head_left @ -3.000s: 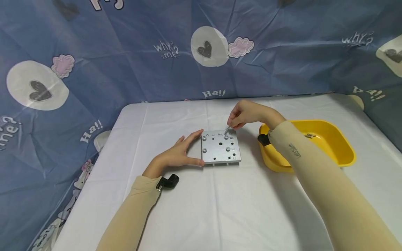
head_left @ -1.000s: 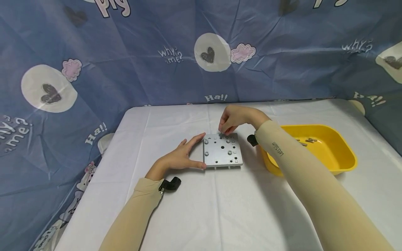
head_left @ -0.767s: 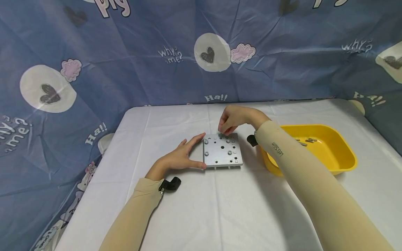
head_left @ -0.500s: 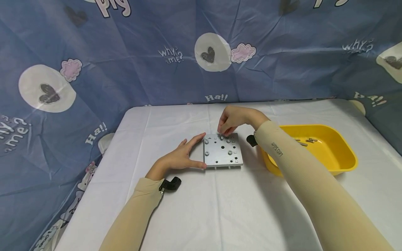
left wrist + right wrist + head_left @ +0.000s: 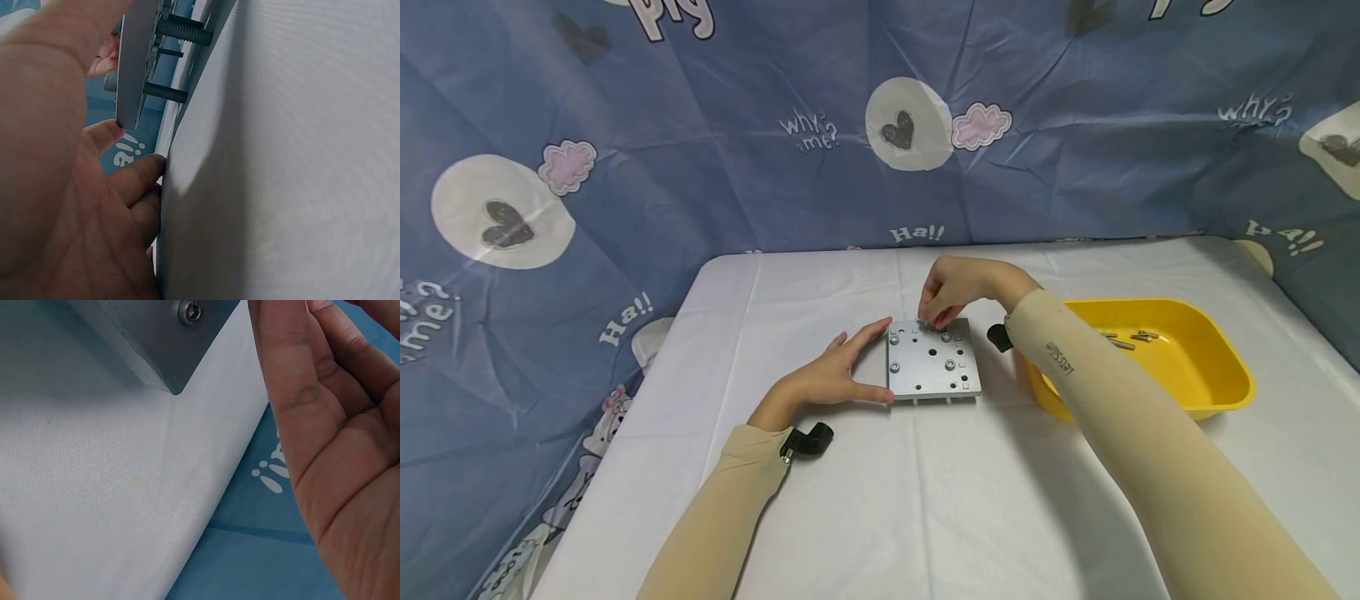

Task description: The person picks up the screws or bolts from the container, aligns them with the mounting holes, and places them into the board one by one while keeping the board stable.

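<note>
A square silver metal plate [image 5: 917, 379] with holes and several socket-head screws stands raised on the table; threaded shanks [image 5: 167, 92] stick out beneath it in the left wrist view. My left hand [image 5: 823, 375] holds the plate's left side, thumb at the near corner and index finger at the far corner. At the plate's far edge, my right hand [image 5: 958, 287] has thumb and fingertips pinched on a small screw, mostly covered by the fingers. Another socket-head screw [image 5: 190, 312] shows near a plate corner in the right wrist view, where the right fingertips are out of frame.
To the right, partly behind the right forearm, stands a yellow tray [image 5: 1221, 400] with several small metal pieces [image 5: 1144, 335] in it. A white cloth [image 5: 850, 500] covers the table. A blue patterned curtain [image 5: 760, 192] hangs behind it.
Three seconds ago the right hand held a thin metal piece above the plate; it has since moved left and down to the far edge. The left hand keeps its place at the plate.
</note>
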Available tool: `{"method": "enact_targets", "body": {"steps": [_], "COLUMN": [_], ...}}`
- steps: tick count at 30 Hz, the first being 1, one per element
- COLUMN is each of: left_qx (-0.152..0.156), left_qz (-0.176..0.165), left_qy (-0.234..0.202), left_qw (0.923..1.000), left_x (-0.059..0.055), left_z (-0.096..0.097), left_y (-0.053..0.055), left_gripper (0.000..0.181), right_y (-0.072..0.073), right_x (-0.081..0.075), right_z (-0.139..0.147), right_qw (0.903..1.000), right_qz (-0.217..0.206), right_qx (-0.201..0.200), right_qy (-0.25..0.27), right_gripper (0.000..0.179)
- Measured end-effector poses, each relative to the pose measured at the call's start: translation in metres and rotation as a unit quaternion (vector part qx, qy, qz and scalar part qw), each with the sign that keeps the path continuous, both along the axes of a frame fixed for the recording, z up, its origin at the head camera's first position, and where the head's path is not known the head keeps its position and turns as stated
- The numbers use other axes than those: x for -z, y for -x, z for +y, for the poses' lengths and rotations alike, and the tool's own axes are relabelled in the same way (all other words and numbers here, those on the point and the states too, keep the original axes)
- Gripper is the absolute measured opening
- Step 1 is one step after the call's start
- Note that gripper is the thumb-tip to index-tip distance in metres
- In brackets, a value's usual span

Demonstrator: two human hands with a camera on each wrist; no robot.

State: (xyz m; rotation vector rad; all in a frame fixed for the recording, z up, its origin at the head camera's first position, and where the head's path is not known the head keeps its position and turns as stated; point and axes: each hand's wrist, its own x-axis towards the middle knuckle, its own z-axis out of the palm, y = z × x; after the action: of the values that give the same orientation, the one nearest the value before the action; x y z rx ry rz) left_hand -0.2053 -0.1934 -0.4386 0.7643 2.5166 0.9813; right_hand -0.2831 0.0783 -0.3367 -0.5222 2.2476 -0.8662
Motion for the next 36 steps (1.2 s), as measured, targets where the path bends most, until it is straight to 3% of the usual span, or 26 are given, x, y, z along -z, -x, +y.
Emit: {"method": "enact_targets", "body": {"steps": [18,36], "left_qx": [0.005,0.002], "left_qz": [0.012,0.007], "left_qy": [0.002,-0.008], "left_qw": [0.9999,0.9999], "left_x": [-0.001,-0.001], "left_z": [0.000,-0.001], "left_y": [0.001,-0.002], "left_gripper": [0.124,0.123], "right_y": [0.000,-0.002], "right_x": [-0.005,-0.004], "right_z": [0.011,0.038], "right_qw": [1.0000,0.9995], "right_qz": [0.002,0.019], "right_qx": [-0.002,0.006], "right_qy": [0.005,0.024], "right_gripper": [0.017,0.032]}}
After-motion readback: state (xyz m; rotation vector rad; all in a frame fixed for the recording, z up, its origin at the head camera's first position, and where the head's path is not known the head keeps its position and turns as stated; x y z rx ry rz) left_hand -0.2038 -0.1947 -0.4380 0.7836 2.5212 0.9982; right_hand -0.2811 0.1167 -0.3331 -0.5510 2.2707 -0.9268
